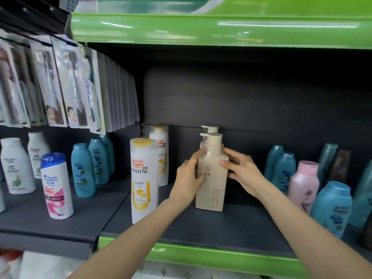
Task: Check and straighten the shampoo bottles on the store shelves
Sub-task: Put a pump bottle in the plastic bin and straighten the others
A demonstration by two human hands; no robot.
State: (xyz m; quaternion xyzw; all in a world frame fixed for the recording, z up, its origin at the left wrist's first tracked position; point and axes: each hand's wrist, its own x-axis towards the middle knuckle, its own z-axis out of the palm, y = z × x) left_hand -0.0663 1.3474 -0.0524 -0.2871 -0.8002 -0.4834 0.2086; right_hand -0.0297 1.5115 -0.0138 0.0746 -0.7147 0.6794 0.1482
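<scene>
Beige pump bottle point(211, 178), upright on the shelf point(231, 224), gripped by left hand point(186, 182) and right hand point(241, 172).

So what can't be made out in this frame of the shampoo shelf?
Head view only:
- Second beige pump bottle: only its pump top shows; the front beige square pump bottle hides the body.
- Front bottle's sides: covered by the left hand and right hand.
- Small vertical print on the front bottle: too small to read.
- Dark brown bottle at right: blurred, label unreadable.
- Hanging toothbrush packs: blurred, partly cut off by the left edge.
</scene>
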